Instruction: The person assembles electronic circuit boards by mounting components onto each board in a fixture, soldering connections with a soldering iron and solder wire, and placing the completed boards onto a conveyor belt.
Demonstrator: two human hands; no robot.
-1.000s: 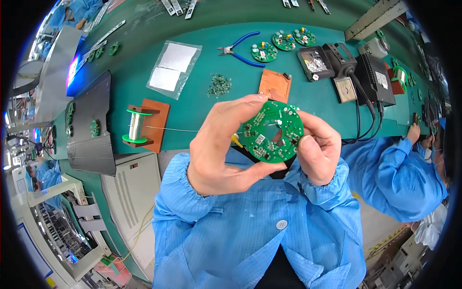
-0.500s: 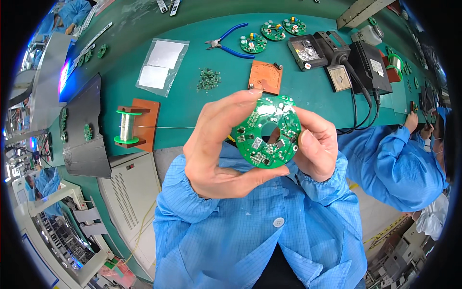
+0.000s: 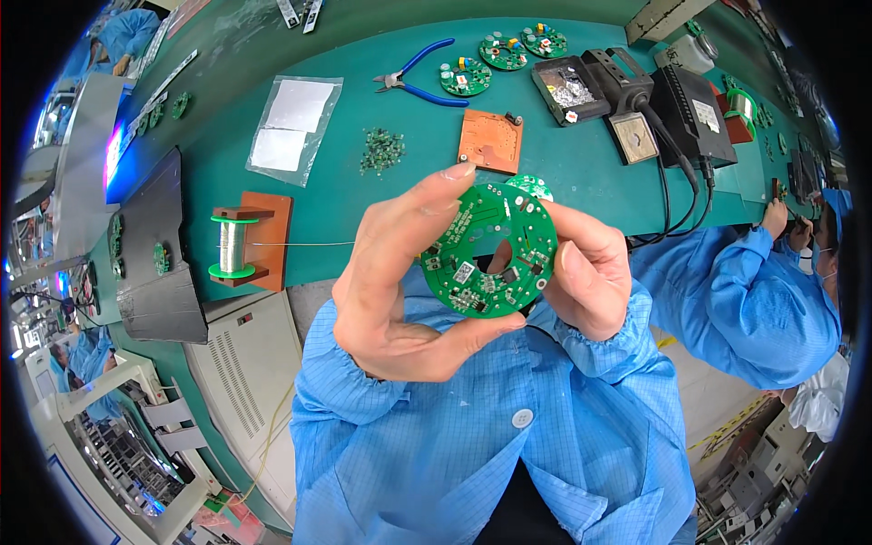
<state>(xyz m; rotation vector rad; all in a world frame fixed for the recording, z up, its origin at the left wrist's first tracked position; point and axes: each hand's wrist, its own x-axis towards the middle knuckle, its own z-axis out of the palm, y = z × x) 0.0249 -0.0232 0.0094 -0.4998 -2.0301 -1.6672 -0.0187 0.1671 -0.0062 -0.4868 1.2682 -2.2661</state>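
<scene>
Between my two hands is a round green circuit board (image 3: 481, 295) with a hole in its middle, its face with small chips turned up. My left hand (image 3: 400, 282) grips it from the left, thumb at the lower edge and fingers along the upper left. My right hand (image 3: 590, 272) pinches its right edge between thumb and fingers. Just past its upper edge shows part of another green board (image 3: 530, 187). Beyond lies an orange-brown square fixture (image 3: 490, 143) on the green bench. A solder wire spool (image 3: 233, 245) on a brown stand sits left of my left hand.
Across the bench lie blue-handled cutters (image 3: 413, 77), several round boards (image 3: 466, 78), a heap of small green pieces (image 3: 381, 151) and a clear bag (image 3: 295, 127). Right of these stand a soldering iron holder (image 3: 618, 86) and black station (image 3: 692, 113) with cables. A co-worker (image 3: 736, 300) sits at right.
The circuit board has tilted a little in my hands, so its bright glare is gone. Part of another board now shows behind its upper edge. The whole view has shifted slightly.
</scene>
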